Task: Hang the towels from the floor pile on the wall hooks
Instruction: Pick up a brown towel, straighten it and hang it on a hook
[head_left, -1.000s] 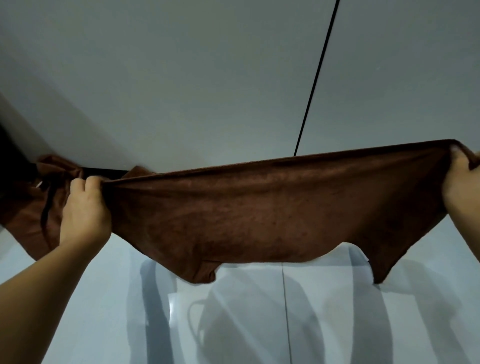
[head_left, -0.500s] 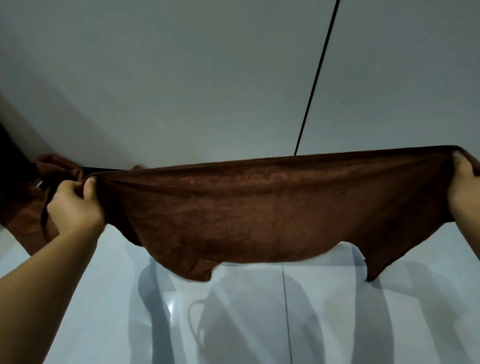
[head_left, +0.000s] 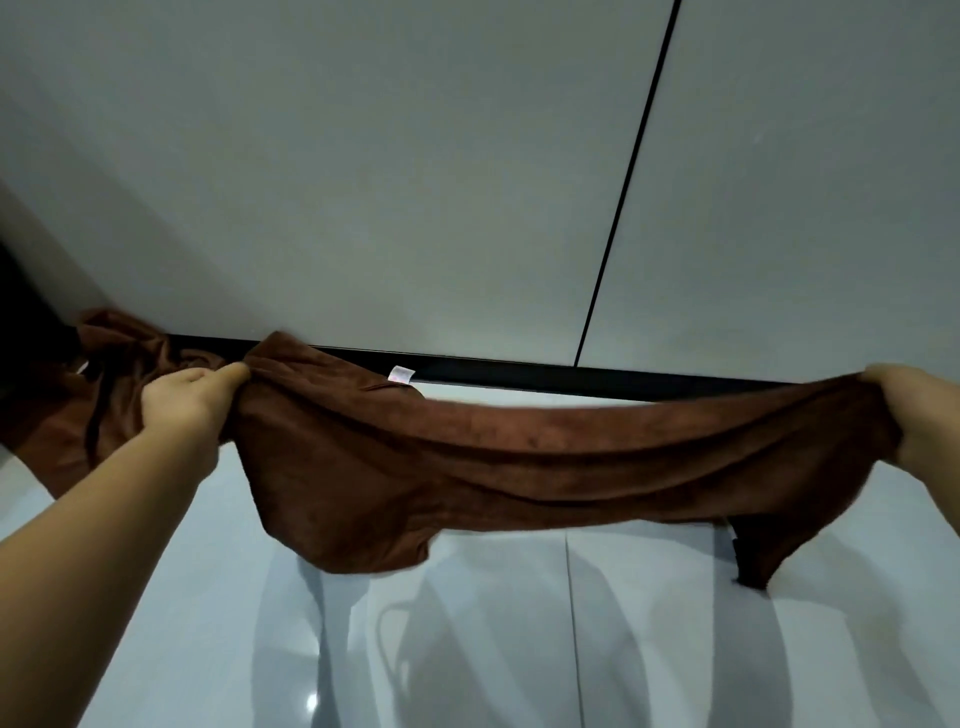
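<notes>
We hold a brown towel (head_left: 519, 457) stretched between both hands, clear of the glossy floor (head_left: 519, 649), its middle sagging. The left hand (head_left: 182, 405) pinches one upper corner between thumb and curled fingers; the right hand (head_left: 914, 415), at the frame's right edge, is clenched round the opposite corner. A small white label (head_left: 401, 374) shows on the top hem near the left hand.

Step, as we judge it: spreading the towel out flat before carrying it to a hook. More brown cloth, the pile (head_left: 78, 395), lies on the floor just behind the left hand, against the black skirting strip (head_left: 571, 375) at the foot of the wall (head_left: 363, 182).

Next move: no hook is in view, so we would need to lift the towel and turn toward wherever the hooks are, then gather one edge or the label end for hanging.

Room: the floor below the towel shows only reflections and shadows. The wall stands near ahead; a dark vertical seam (head_left: 623, 208) divides its panels. The lower towel corners hang low, and could drag if we drop our hands.
</notes>
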